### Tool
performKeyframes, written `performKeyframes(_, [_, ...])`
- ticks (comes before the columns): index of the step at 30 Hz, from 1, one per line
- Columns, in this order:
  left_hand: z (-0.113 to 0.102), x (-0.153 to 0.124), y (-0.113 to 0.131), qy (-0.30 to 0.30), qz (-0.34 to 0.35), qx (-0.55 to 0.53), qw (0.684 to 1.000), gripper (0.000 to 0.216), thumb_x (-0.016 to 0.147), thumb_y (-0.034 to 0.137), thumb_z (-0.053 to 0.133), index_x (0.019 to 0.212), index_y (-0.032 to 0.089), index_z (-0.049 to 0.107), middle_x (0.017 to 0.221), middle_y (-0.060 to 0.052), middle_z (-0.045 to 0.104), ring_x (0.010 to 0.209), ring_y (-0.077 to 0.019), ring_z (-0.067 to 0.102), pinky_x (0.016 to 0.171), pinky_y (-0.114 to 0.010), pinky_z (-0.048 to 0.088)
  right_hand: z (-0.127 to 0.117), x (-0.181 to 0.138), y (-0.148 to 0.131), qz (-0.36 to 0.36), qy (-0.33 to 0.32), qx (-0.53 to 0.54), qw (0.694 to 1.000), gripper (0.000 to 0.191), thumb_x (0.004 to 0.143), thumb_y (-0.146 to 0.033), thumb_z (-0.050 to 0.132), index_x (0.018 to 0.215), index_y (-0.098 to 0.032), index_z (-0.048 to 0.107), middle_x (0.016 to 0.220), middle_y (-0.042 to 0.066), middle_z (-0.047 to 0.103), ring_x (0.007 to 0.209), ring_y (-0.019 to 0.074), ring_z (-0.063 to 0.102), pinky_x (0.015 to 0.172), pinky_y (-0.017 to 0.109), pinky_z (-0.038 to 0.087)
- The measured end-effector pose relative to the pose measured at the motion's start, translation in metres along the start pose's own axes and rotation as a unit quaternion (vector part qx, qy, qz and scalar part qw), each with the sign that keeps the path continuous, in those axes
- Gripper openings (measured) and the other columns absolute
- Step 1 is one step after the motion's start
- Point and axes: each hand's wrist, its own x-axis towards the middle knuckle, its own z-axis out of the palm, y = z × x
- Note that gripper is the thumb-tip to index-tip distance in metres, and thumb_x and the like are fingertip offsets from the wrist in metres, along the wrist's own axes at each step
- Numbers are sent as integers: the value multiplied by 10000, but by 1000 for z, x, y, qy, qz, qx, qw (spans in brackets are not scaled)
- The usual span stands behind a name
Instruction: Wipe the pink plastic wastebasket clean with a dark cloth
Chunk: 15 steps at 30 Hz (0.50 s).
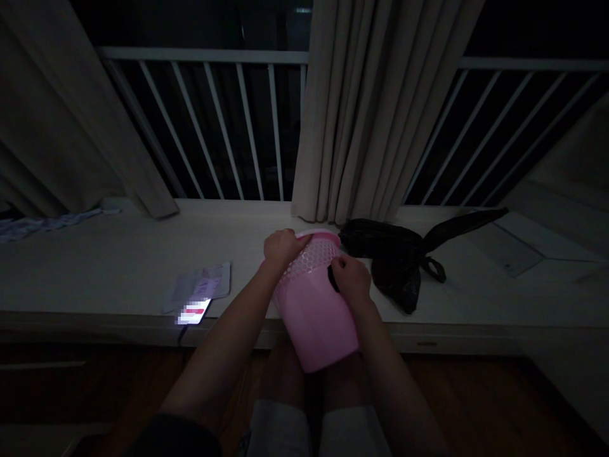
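Pink was the bin [316, 317] our left hand [284, 247] gripped at eleven o'clock, right hand [353, 277] clutching something black [332, 278] at two.

My left hand [281, 246] grips the rim of a tilted pink basket [318, 324]. My right hand [353, 279] curls around a small black piece [332, 278] at its side. To the right of this hand lies a black plastic bag [397, 266]. Left of my left hand, a lit phone [198, 312] is beside a flat packet [197, 284]. Beyond both hands hangs a beige curtain [361, 127].
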Motion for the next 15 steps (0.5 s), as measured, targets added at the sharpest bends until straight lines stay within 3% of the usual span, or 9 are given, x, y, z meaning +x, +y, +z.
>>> performKeyframes(6, [1,1,2,-4,-7,2,1000,808,800,795,308,1020,127,707,961,-191,705,942,-330,661,769,-397,492,3,7,12,37,-16,3,999,331,902,-353,416,789,-210,693,831,58,708,720,168,596,563,266,252])
performKeyframes(15, [-1,-2,-2,-3,-16,7,1000,815,808,791,291,1038,126,702,984,-196,704,963,-333,659,793,-392,488,0,-5,-5,-142,0,-46,989,285,898,-324,462,722,-201,649,772,34,699,703,147,579,591,268,256])
